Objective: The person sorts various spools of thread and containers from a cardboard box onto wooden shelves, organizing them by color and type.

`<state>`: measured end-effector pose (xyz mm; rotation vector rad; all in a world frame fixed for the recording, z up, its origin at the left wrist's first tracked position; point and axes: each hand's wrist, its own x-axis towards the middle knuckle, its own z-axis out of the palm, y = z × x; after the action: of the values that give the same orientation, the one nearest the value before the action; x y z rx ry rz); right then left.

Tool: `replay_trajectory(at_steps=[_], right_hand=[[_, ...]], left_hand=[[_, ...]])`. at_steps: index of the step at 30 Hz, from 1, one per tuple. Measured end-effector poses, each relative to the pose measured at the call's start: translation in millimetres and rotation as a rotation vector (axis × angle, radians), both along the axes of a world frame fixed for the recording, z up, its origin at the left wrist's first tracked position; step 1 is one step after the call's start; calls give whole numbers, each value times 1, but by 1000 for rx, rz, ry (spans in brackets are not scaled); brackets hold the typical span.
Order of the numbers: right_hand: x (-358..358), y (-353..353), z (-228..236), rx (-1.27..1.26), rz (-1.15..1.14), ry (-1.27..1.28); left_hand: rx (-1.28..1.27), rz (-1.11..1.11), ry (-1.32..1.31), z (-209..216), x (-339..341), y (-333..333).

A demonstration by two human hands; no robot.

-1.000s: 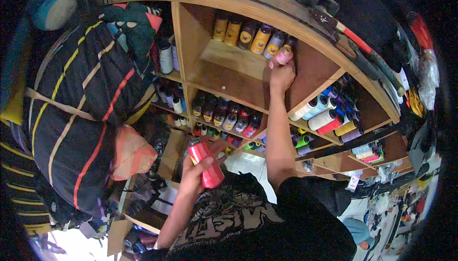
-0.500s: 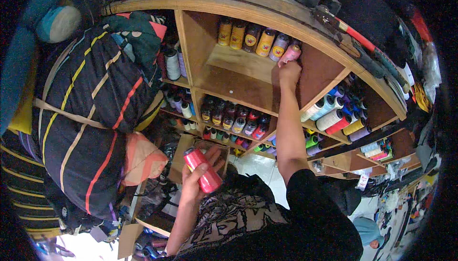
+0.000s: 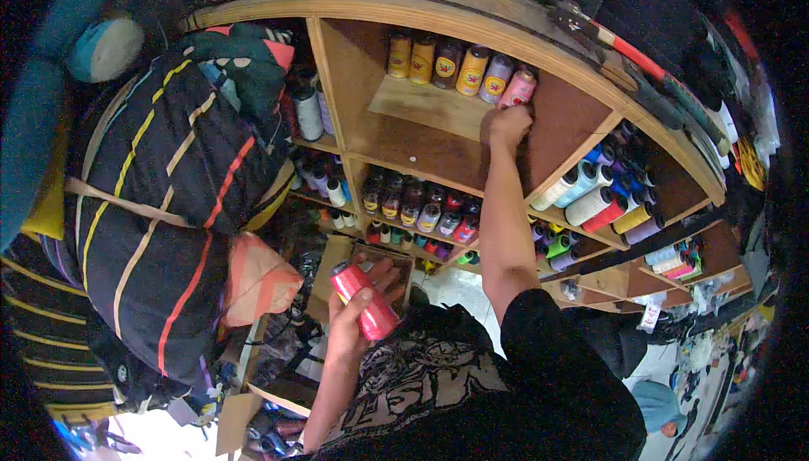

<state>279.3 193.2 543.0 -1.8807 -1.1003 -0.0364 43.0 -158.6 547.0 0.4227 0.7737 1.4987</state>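
A spool of red thread (image 3: 366,302) rests tilted in my left hand (image 3: 345,322), low in front of my body. The thumb lies across the spool, and the other fingers stretch out behind it. Up in the top shelf compartment, my right hand (image 3: 509,128) is closed at the lower part of a spool of pink thread (image 3: 518,88). That spool stands at the right end of a row, beside a lilac spool (image 3: 497,77) and an orange-yellow spool (image 3: 473,71). The fingertips of my right hand are partly hidden.
The wooden shelf (image 3: 556,142) has lower compartments with dark spools (image 3: 410,208) and white, red and blue ones (image 3: 590,206). A large black striped bundle (image 3: 177,217) bulges on the left. An open cardboard box (image 3: 337,250) lies below the shelf. A person (image 3: 657,406) is at lower right.
The pink spool has moved slightly up and right and stands straighter in line with the row. My right hand now sits lower on it. My left hand still holds the red spool.
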Motion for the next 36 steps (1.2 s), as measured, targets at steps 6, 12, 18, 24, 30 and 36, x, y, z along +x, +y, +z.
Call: replay_trajectory(at_steps=[6,12,18,24,30,36], right_hand=[[-11,-36,10,13,210,-195],[-67,-157,64,-664,1301,433],[-113,-245,44,-190,1379,-183],[-116,-234,51,-388,1326,106],[-132,-102,28,-166,785,235],[-169,28,18,29,536,-97]], left_hand=[[-141,78,-31,-10,-6,1],[12,98,-100,2,-11,26],[84,196,76,13,-12,52],[127,180,269,19,-14,59],[175,275,399,12,-8,52],[52,291,363,4,1,33]])
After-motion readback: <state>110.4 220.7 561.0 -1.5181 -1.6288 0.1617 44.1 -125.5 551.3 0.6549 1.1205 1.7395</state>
